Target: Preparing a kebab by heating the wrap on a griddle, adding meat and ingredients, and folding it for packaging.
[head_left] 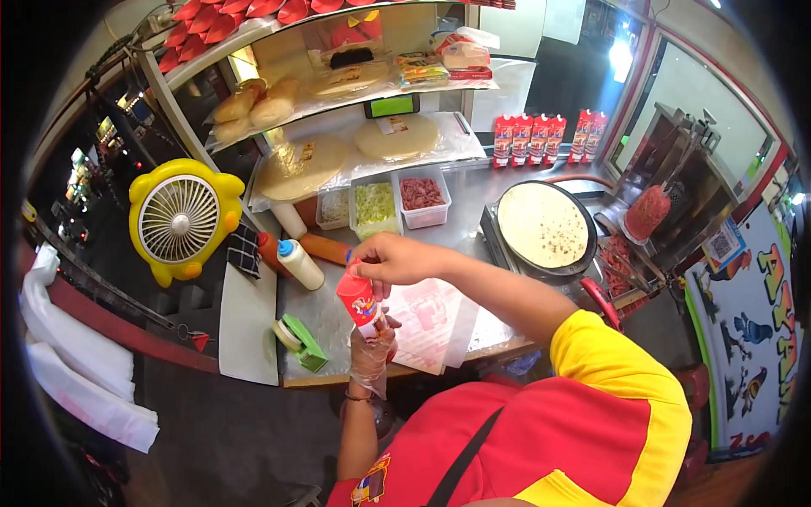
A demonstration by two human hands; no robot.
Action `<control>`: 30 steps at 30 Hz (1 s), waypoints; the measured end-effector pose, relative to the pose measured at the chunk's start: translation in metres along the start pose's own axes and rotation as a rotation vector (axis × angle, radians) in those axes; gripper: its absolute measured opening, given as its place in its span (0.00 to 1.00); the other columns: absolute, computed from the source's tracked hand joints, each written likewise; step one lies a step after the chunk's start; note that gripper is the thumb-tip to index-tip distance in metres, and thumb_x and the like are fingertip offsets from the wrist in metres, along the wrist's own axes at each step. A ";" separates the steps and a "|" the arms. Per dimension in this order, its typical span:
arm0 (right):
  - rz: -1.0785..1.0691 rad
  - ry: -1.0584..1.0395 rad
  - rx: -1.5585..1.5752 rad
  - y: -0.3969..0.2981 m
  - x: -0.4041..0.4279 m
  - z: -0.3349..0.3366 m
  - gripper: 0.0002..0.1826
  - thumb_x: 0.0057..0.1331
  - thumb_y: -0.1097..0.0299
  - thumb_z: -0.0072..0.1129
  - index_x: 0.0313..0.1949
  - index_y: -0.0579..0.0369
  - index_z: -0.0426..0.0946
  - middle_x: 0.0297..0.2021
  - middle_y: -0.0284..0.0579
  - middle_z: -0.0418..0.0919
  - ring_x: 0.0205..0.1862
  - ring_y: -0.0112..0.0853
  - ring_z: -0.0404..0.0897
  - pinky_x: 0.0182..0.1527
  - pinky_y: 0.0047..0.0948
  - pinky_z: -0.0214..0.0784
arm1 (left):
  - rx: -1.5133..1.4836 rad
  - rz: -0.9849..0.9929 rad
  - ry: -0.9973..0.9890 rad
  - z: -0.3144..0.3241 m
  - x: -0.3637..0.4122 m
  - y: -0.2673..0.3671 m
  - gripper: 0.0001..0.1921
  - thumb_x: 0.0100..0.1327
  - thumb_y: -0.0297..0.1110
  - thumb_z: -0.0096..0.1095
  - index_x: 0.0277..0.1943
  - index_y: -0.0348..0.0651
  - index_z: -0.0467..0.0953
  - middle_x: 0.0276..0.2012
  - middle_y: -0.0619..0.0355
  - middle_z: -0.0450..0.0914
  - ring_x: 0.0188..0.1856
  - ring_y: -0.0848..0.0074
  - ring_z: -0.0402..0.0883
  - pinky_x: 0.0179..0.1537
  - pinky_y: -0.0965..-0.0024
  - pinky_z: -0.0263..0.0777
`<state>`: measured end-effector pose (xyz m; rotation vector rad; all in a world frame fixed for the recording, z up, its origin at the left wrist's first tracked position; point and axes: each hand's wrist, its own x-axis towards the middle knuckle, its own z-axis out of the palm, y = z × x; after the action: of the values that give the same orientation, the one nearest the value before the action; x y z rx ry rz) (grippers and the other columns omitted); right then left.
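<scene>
In front of me, my left hand [372,355], in a clear plastic glove, holds a printed red paper food sleeve [356,296] upright by its lower part. My right hand [394,258], bare, reaches across from the right and pinches the sleeve's top edge. What is inside the sleeve cannot be made out. Below my right forearm lie sheets of printed wrapping paper [424,317] on the steel counter. To the left of the sleeve stand a green tape dispenser [303,342] and a cream-coloured squeeze bottle [303,266] with a blue cap.
Plastic tubs of shredded lettuce [375,206] and reddish meat [422,194] sit behind my hands. A flatbread [542,222] lies on a round griddle pan [593,244]. Farther right are a meat spit [647,210] and a red handle [600,303]. A yellow fan [231,190] is at left.
</scene>
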<state>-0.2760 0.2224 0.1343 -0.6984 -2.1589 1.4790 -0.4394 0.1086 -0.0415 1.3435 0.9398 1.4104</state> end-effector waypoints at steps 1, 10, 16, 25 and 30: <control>0.035 -0.055 0.041 -0.001 0.007 -0.002 0.18 0.79 0.60 0.53 0.48 0.67 0.78 0.31 0.45 0.84 0.28 0.29 0.86 0.31 0.29 0.80 | -0.007 -0.005 0.009 0.000 0.000 0.000 0.21 0.71 0.33 0.67 0.61 0.34 0.71 0.40 0.56 0.83 0.38 0.75 0.81 0.43 0.70 0.77; 0.032 0.227 -0.108 0.096 -0.067 0.078 0.46 0.68 0.51 0.70 0.75 0.59 0.56 0.55 0.58 0.81 0.56 0.40 0.83 0.56 0.36 0.77 | -0.801 -0.457 0.205 0.004 0.023 0.002 0.32 0.77 0.64 0.47 0.58 0.39 0.74 0.39 0.55 0.83 0.38 0.73 0.85 0.38 0.68 0.84; 0.051 0.460 -0.075 0.029 -0.054 0.071 0.53 0.60 0.67 0.73 0.79 0.57 0.49 0.53 0.56 0.79 0.54 0.36 0.81 0.58 0.33 0.73 | -0.625 -0.323 0.095 0.015 0.063 0.046 0.35 0.79 0.63 0.44 0.69 0.37 0.65 0.57 0.52 0.80 0.55 0.67 0.84 0.57 0.59 0.81; -0.211 0.910 -0.516 -0.056 -0.043 -0.094 0.38 0.58 0.65 0.74 0.68 0.60 0.71 0.54 0.50 0.83 0.55 0.32 0.82 0.57 0.34 0.75 | -0.236 -0.168 0.088 -0.049 0.005 0.022 0.41 0.76 0.68 0.42 0.76 0.40 0.59 0.67 0.47 0.73 0.68 0.66 0.72 0.70 0.61 0.59; -0.100 1.228 -0.943 -0.082 0.025 -0.255 0.39 0.53 0.46 0.70 0.58 0.61 0.79 0.51 0.61 0.84 0.53 0.52 0.85 0.58 0.45 0.75 | -0.220 -0.220 0.118 -0.052 -0.016 0.005 0.36 0.79 0.63 0.42 0.71 0.37 0.64 0.63 0.47 0.77 0.64 0.67 0.76 0.66 0.64 0.65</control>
<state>-0.1549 0.3973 0.3000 -1.2852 -1.6310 -0.2410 -0.4919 0.0955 -0.0462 0.9723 0.9479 1.3891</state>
